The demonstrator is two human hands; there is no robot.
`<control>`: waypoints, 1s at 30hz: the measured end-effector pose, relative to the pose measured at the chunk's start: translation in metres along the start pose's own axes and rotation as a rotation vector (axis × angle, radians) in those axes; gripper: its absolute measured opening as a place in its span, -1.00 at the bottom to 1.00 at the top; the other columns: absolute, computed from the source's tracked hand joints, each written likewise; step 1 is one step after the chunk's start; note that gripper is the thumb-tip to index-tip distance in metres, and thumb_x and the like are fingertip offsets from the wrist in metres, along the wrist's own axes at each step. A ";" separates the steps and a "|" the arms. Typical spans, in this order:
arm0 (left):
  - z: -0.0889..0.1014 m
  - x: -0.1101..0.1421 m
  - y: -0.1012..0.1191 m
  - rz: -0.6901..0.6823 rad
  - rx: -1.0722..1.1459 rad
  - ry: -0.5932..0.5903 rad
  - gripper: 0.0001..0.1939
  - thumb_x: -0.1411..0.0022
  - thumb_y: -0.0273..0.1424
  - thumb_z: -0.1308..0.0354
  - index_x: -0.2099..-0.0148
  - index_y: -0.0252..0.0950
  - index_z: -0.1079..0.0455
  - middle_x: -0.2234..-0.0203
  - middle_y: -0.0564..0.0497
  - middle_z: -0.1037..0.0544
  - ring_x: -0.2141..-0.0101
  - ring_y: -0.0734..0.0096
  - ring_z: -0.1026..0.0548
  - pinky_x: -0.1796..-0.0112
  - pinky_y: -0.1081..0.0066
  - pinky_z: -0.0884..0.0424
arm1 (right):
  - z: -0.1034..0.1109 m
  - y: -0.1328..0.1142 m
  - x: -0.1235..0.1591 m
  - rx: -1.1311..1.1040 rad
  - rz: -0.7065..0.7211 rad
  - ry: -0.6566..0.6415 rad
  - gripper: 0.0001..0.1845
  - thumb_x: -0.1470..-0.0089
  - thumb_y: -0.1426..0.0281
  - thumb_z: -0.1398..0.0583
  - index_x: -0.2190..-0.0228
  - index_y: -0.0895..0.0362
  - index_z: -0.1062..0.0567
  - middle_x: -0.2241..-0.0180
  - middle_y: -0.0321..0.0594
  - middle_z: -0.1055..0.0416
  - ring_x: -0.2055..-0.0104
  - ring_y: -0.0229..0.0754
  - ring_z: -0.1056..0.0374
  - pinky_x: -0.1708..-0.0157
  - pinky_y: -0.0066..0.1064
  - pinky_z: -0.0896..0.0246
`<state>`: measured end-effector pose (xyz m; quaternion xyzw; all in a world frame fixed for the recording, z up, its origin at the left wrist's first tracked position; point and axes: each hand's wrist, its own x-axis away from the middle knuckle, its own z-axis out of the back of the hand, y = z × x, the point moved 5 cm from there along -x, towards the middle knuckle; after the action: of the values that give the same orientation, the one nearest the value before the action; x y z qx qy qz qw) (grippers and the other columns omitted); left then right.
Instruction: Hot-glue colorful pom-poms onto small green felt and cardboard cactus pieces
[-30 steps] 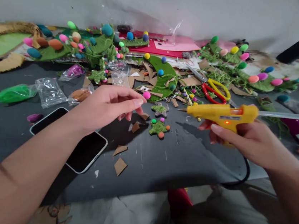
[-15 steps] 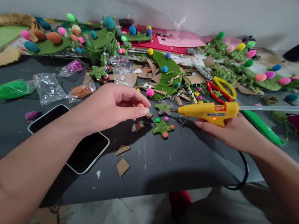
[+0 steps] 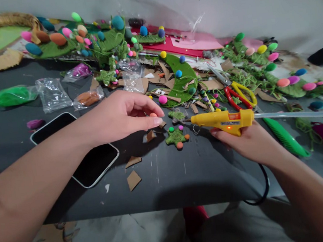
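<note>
My left hand (image 3: 133,114) pinches a small orange ball (image 3: 153,115) between thumb and fingers, above the dark table. My right hand (image 3: 241,139) is wrapped round a yellow hot glue gun (image 3: 222,120), whose red light glows and whose clear glue stick (image 3: 295,114) juts out to the right. Its nozzle points left, close to a green yarn-wrapped star (image 3: 177,115). Just in front lies a second green star (image 3: 175,137) with small green, pink and orange balls on its points.
A phone (image 3: 96,167) lies beneath my left forearm, near cardboard scraps (image 3: 134,180). Scissors (image 3: 238,94), a green comb (image 3: 286,138) and a green crescent (image 3: 179,82) with coloured balls lie around. Clay in plastic bags (image 3: 13,96) sits left. The table's front edge runs below.
The glue gun has shifted very slightly left in view, nearer the stars. My left hand still pinches the orange ball, almost unmoved.
</note>
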<state>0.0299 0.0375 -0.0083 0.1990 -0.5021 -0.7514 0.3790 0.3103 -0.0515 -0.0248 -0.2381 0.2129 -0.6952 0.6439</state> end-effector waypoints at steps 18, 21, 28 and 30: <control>-0.001 -0.002 0.002 -0.009 -0.121 -0.039 -0.79 -0.23 -0.22 -0.28 0.14 -0.20 -0.58 0.35 0.03 -0.65 0.39 0.39 -0.59 0.38 0.43 -0.50 | 0.002 0.005 0.004 0.125 0.021 -0.007 -0.76 -0.07 0.20 -0.22 0.41 0.04 -0.65 0.47 -0.20 -0.59 0.37 0.07 -0.55 0.34 -0.06 -0.52; -0.001 -0.002 0.001 -0.002 -0.132 -0.038 -0.78 -0.24 -0.22 -0.28 0.13 -0.21 -0.59 0.36 0.02 -0.66 0.37 0.35 -0.61 0.37 0.40 -0.51 | 0.005 0.008 0.008 0.215 0.081 -0.016 -0.75 -0.10 0.18 -0.22 0.40 0.00 -0.68 0.41 -0.21 -0.64 0.28 0.14 -0.59 0.24 0.03 -0.55; -0.002 0.000 0.000 0.036 -0.068 -0.028 -0.78 -0.25 -0.26 -0.30 0.08 -0.20 -0.57 0.27 0.02 -0.70 0.35 0.41 -0.62 0.32 0.45 -0.54 | 0.020 0.022 0.026 0.242 -0.033 -0.009 -0.58 -0.13 0.01 -0.26 0.12 0.00 -0.67 0.09 -0.19 -0.66 0.00 0.16 -0.56 -0.06 -0.06 -0.47; -0.003 0.000 0.001 0.067 -0.049 -0.031 -0.77 -0.29 -0.25 -0.26 0.06 -0.22 -0.56 0.25 -0.02 -0.70 0.38 0.42 -0.61 0.36 0.47 -0.53 | 0.025 0.032 0.029 0.269 -0.064 0.029 -0.54 -0.06 -0.02 -0.30 0.14 0.03 -0.63 0.14 -0.12 -0.66 0.05 0.19 -0.57 0.02 -0.05 -0.48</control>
<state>0.0326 0.0356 -0.0084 0.1611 -0.4956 -0.7534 0.4011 0.3489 -0.0828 -0.0224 -0.1463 0.1196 -0.7409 0.6445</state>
